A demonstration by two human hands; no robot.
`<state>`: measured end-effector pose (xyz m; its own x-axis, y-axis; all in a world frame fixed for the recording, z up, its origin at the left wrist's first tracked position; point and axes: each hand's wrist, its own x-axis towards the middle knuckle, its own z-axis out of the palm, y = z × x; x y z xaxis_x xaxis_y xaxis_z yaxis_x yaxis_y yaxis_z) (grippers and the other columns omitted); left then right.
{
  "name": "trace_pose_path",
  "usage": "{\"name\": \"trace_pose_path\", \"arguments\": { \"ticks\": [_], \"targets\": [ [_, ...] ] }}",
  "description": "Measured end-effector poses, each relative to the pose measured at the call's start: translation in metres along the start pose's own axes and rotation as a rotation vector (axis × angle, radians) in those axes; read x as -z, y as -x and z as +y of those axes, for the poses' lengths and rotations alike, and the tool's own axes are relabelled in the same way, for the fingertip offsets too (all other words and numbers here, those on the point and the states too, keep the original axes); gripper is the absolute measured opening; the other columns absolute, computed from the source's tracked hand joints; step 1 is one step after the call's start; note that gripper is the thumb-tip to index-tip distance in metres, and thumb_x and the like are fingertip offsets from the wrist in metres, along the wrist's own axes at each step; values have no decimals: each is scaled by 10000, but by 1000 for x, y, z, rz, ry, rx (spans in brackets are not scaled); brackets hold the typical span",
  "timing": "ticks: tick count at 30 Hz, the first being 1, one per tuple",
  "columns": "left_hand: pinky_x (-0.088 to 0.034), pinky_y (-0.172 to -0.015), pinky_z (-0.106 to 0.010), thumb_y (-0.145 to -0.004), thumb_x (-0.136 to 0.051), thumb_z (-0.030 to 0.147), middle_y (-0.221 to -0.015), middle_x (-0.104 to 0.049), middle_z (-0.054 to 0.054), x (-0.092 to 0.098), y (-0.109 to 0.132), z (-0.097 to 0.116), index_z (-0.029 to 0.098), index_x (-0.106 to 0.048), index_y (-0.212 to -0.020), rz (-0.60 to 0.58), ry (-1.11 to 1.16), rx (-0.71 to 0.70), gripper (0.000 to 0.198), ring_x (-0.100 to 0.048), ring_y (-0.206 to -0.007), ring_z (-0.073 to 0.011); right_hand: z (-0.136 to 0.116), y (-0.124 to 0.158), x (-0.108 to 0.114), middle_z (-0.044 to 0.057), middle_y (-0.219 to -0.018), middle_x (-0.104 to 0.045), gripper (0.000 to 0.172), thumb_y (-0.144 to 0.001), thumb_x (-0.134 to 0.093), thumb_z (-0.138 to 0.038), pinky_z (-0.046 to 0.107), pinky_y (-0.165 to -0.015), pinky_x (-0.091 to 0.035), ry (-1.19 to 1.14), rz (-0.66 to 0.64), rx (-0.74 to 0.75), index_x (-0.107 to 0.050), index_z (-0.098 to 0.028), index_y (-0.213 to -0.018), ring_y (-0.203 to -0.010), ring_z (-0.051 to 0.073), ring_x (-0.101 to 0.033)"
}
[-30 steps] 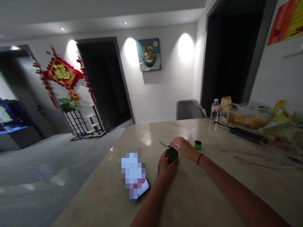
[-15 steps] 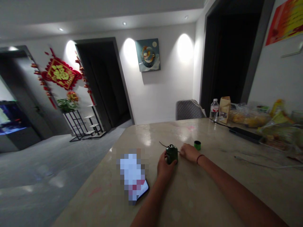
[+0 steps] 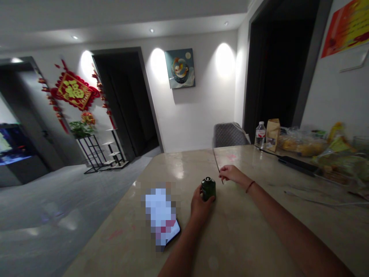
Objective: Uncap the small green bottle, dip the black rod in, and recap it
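A small dark green bottle (image 3: 208,188) stands upright on the beige table (image 3: 236,238), its cap off. My left hand (image 3: 200,203) is wrapped round the bottle's near side. My right hand (image 3: 232,174) is raised just right of the bottle, fingers pinched on a thin dark stick (image 3: 217,166) that points up and away. The green cap seen earlier is hidden behind my right hand.
A phone (image 3: 164,219) lies on the table to the left of my left hand. Along the right side sit a water bottle (image 3: 260,135), a paper bag (image 3: 272,134), food packets (image 3: 305,144) and a dark flat bar (image 3: 296,163). A grey chair (image 3: 229,135) stands at the far end.
My right hand moved off the bottle's top to the table, took the thin stick and lifted it. My left hand stayed on the bottle.
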<state>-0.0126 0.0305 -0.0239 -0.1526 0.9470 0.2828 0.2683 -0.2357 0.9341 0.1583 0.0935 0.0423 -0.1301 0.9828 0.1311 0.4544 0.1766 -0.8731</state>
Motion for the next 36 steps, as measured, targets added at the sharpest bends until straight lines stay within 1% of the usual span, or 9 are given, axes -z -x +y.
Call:
{"name": "trace_pose_path", "arguments": {
  "ticks": [4, 9, 12, 15, 18, 22, 26, 30, 36],
  "targets": [
    [-386, -855, -330, -544, -691, 213, -1086, -570, -91, 1, 1, 3, 174, -498, -1111, 1, -34, 3, 600, -533, -974, -212, -22, 2, 3, 38, -733, -624, 134, -651, -533, -235, 256, -627, -471, -329, 104, 213, -508, -152, -753, -633, 117, -586],
    [-389, -859, -314, -546, -687, 189, -1083, -575, -79, 2, 2, 9, 177, -496, -1107, -19, -19, 31, 592, -538, -973, -199, -32, 11, -15, 32, -737, -609, 128, -675, -544, -256, 270, -671, -470, -252, 74, 365, -511, -156, -749, -674, 122, -579],
    [-391, -855, -295, -543, -683, 172, -1085, -574, -77, 2, 2, 10, 177, -501, -1101, -22, 3, 34, 587, -543, -970, -188, -31, 17, -23, 27, -721, -602, 89, -687, -532, -217, 251, -646, -456, -66, 68, 365, -537, -151, -748, -658, 114, -562],
    [-391, -851, -279, -548, -676, 173, -1085, -574, -76, 1, 1, 8, 169, -489, -1116, -22, -16, 27, 598, -541, -971, -180, -32, 22, -24, 29, -746, -596, 178, -679, -538, -182, 231, -620, -440, 42, 52, 361, -566, -138, -849, -636, 100, -537],
    [-390, -851, -276, -557, -672, 185, -1098, -567, -75, 1, 1, 5, 166, -485, -1118, -24, -43, 8, 592, -536, -976, -179, -34, 22, -22, 23, -763, -576, 313, -675, -547, -175, 218, -604, -429, 76, 59, 356, -552, -136, -985, -624, 90, -510],
    [-386, -855, -275, -574, -664, 209, -1105, -564, -77, 1, 0, 1, 164, -468, -1139, -35, -84, -2, 600, -527, -988, -179, -25, 13, -20, 32, -782, -571, 281, -711, -489, -169, 235, -638, -432, 42, 23, 292, -561, -128, -980, -667, 101, -518],
    [-379, -855, -265, -596, -648, 234, -1128, -547, -72, 1, -1, 0, 176, -440, -1176, -25, -149, -11, 619, -514, -1007, -177, -1, 3, -16, 48, -858, -601, 271, -680, -483, -115, 252, -661, -442, -28, -196, 150, -562, -136, -939, -749, 121, -554],
    [-378, -826, -263, -625, -617, 257, -1103, -541, -75, 2, -1, 0, 185, -404, -1220, -12, -332, -25, 636, -510, -986, -187, 18, 3, -18, 58, -949, -607, 428, -597, -628, -175, 295, -731, -455, -157, -439, 118, -522, -153, -1012, -836, 155, -574],
    [-363, -803, -273, -666, -567, 310, -1004, -538, -76, 4, 0, 2, 196, -443, -1184, -66, -618, -66, 544, -498, -944, -201, 16, 9, -42, 75, -1005, -586, 579, -510, -730, -296, 339, -804, -441, -152, -280, 209, -495, -140, -1016, -893, 192, -562]
  ]
}}
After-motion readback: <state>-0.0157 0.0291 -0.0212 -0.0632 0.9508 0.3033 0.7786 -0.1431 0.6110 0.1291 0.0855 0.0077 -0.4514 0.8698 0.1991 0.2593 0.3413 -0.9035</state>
